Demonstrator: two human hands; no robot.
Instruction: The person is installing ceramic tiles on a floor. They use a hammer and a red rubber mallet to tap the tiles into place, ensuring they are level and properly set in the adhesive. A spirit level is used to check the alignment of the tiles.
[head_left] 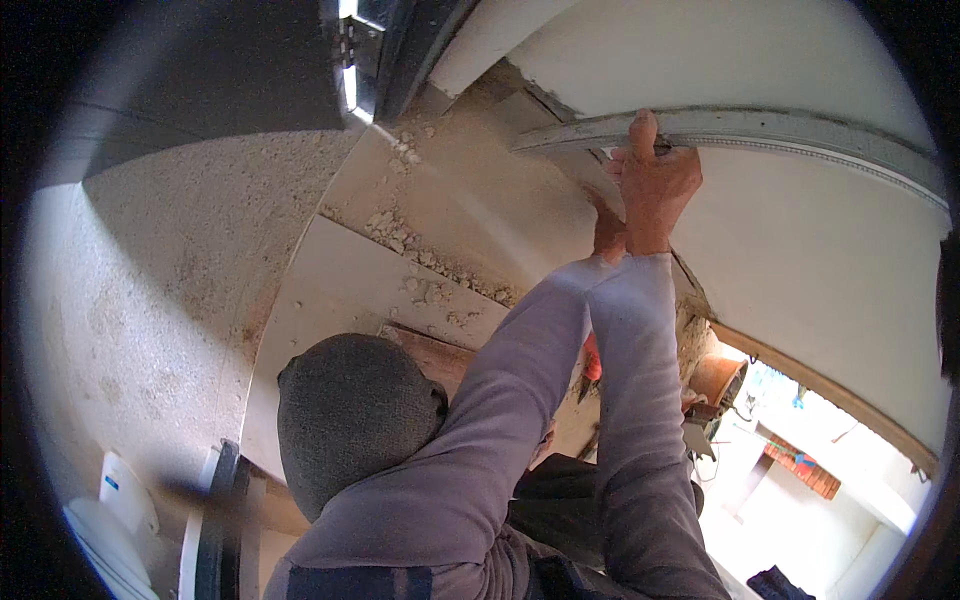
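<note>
My right hand (660, 190) is closed on a long grey metal straightedge (790, 128), its thumb lying across the bar. The straightedge runs across a pale, smooth wall surface (800, 230) and looks curved toward the picture's rim. Close behind my right wrist is my left hand (609, 232), mostly hidden, so what its fingers do cannot be made out. Both arms reach forward in grey-mauve sleeves. Below the hands a dusty floor (470, 200) carries several crumbled lumps of rubble (400, 235).
A rounded dark grey knitted shape (355, 420) sits beside my left sleeve. A pale board (350, 270) borders the rubble. An orange-red object (592, 358) shows between my arms. An orange-brown bucket (715, 378) stands to the right. Dark panels (220, 70) rise at the far left.
</note>
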